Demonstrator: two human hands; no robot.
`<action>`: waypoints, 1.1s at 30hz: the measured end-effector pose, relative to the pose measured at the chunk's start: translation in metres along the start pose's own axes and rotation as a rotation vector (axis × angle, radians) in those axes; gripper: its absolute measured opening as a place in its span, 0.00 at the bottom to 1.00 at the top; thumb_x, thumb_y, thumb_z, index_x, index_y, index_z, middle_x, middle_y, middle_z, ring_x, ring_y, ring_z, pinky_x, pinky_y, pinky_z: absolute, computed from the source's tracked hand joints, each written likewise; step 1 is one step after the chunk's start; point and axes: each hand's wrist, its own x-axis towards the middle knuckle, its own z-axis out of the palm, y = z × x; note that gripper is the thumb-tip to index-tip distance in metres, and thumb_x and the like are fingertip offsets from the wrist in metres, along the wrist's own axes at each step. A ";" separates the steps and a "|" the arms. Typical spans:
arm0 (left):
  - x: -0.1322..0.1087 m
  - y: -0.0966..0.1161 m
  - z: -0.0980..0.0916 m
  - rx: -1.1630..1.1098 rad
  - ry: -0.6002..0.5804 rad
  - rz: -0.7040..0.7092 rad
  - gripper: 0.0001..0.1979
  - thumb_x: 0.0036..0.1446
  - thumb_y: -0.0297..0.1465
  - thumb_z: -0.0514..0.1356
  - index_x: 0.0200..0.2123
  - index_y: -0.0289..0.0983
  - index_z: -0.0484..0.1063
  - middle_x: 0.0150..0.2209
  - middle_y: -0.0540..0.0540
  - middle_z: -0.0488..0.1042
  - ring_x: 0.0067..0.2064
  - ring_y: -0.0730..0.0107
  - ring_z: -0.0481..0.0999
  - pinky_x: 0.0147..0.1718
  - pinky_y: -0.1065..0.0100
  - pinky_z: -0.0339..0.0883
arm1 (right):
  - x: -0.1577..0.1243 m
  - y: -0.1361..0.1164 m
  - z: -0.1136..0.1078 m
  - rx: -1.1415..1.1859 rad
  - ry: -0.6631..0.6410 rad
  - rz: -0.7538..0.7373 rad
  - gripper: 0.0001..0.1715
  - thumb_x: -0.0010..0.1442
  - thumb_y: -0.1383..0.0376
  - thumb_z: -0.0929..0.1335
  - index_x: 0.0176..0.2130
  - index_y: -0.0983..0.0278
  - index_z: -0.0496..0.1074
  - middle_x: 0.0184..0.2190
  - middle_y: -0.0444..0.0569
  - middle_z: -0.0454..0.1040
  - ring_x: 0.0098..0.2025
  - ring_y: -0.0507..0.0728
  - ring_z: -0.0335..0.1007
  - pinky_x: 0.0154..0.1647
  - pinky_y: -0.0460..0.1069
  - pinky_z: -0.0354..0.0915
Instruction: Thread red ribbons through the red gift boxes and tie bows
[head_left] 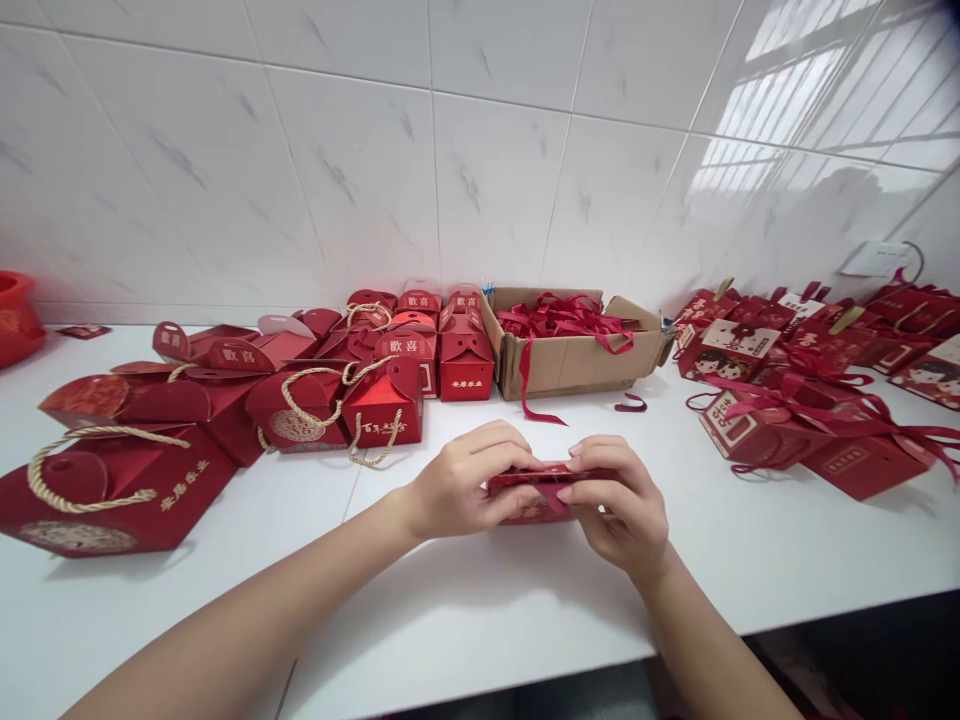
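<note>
A small red gift box sits on the white table in front of me, partly covered by my fingers. My left hand is closed on the left part of its top edge, thumb on the near side and fingers behind. On the right, my right hand pinches the same top edge with thumb and fingertips. Between the two thumbs shows a piece of dark pink ribbon at the box top. Whether the right fingers also hold this ribbon is hard to make out.
Behind my hands stands a cardboard box full of red ribbons. A loose ribbon piece lies beside it. Several red boxes with rope handles fill the left; ribbon-tied boxes crowd the right. A tiled wall rises behind.
</note>
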 end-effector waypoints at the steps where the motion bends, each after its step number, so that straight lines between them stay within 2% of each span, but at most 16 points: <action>1: 0.000 0.000 0.000 0.003 -0.003 0.005 0.12 0.52 0.24 0.62 0.41 0.35 0.69 0.32 0.43 0.73 0.35 0.68 0.72 0.34 0.67 0.71 | 0.000 0.000 0.000 -0.007 -0.003 0.002 0.15 0.54 0.77 0.65 0.36 0.59 0.69 0.36 0.49 0.66 0.40 0.57 0.67 0.36 0.55 0.70; 7: 0.000 0.000 0.001 0.015 0.005 0.024 0.15 0.52 0.21 0.60 0.44 0.34 0.69 0.34 0.42 0.73 0.37 0.68 0.72 0.36 0.65 0.72 | -0.001 -0.001 0.001 -0.028 0.003 -0.015 0.14 0.54 0.78 0.65 0.36 0.60 0.69 0.35 0.49 0.66 0.40 0.57 0.67 0.36 0.55 0.70; 14: 0.002 0.002 0.000 -0.032 0.020 0.023 0.13 0.52 0.22 0.61 0.42 0.34 0.70 0.36 0.40 0.73 0.40 0.66 0.74 0.39 0.63 0.73 | -0.002 -0.001 0.002 -0.051 0.025 -0.027 0.13 0.55 0.78 0.65 0.36 0.60 0.68 0.35 0.49 0.67 0.39 0.57 0.67 0.34 0.55 0.71; 26: 0.007 0.006 -0.001 -0.034 0.004 -0.005 0.11 0.53 0.23 0.60 0.41 0.34 0.70 0.32 0.42 0.74 0.35 0.68 0.74 0.33 0.68 0.73 | -0.003 0.000 0.001 -0.039 0.003 0.016 0.13 0.53 0.77 0.64 0.35 0.59 0.67 0.37 0.49 0.67 0.42 0.59 0.67 0.39 0.58 0.69; 30: 0.008 0.007 -0.004 -0.055 -0.026 -0.034 0.11 0.53 0.22 0.57 0.41 0.34 0.70 0.33 0.41 0.74 0.35 0.68 0.74 0.34 0.68 0.72 | -0.004 0.001 -0.001 0.017 -0.003 0.116 0.11 0.53 0.75 0.65 0.34 0.60 0.66 0.39 0.51 0.66 0.46 0.61 0.65 0.44 0.61 0.67; 33: 0.007 0.006 -0.003 0.026 0.020 -0.100 0.11 0.53 0.21 0.56 0.41 0.34 0.69 0.34 0.42 0.73 0.36 0.68 0.73 0.34 0.68 0.71 | -0.004 0.003 -0.004 0.073 0.042 0.218 0.09 0.54 0.75 0.65 0.32 0.60 0.67 0.41 0.52 0.64 0.47 0.61 0.63 0.47 0.61 0.65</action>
